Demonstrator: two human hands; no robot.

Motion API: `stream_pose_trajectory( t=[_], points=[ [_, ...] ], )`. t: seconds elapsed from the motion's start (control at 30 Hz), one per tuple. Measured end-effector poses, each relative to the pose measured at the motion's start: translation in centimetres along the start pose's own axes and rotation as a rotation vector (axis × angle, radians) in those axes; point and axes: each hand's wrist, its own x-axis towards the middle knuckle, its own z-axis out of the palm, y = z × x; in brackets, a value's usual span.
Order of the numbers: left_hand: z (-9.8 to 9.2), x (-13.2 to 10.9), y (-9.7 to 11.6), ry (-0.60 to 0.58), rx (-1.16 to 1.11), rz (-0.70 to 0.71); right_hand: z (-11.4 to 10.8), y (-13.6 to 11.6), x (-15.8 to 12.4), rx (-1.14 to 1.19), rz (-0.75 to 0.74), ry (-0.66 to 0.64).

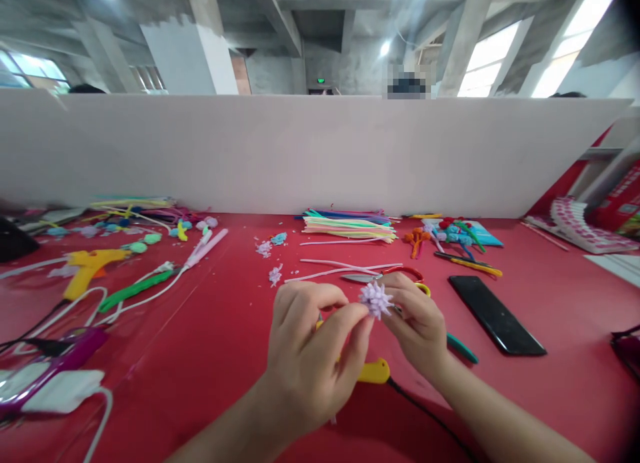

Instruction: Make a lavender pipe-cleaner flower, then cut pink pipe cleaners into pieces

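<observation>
A small spiky lilac ball (376,299), seemingly made of short fuzzy pieces, is held up above the red table. My left hand (317,349) pinches its left side between thumb and forefinger. On the other side, the curled fingers of my right hand (415,319) close against the ball, their tips partly hidden behind it. Just beyond the hands lie scissors (356,277) with red handles and lilac pipe cleaners (340,270). Below my left hand a yellow tool handle (375,371) with a black cord shows, mostly covered. A teal handle (463,348) pokes out beside my right wrist.
A bundle of coloured pipe cleaners (347,226) lies along the white partition (310,156). At left are a yellow glue gun (90,269), a green-handled tool (135,291) and cables. A black phone (495,315) and a yellow craft knife (475,264) lie at right.
</observation>
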Motion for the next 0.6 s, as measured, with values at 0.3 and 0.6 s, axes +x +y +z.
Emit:
stream_pose_trajectory(
  t=[0.3,0.6],
  points=[
    [0.8,-0.4,-0.5,0.024,0.035,-0.048,-0.1,0.4,0.0,-0.12,-0.077,-0.029],
    [1.0,-0.9,-1.3,-0.022,0.104,0.03,-0.2,0.6,0.1,-0.164,-0.065,0.0]
  ],
)
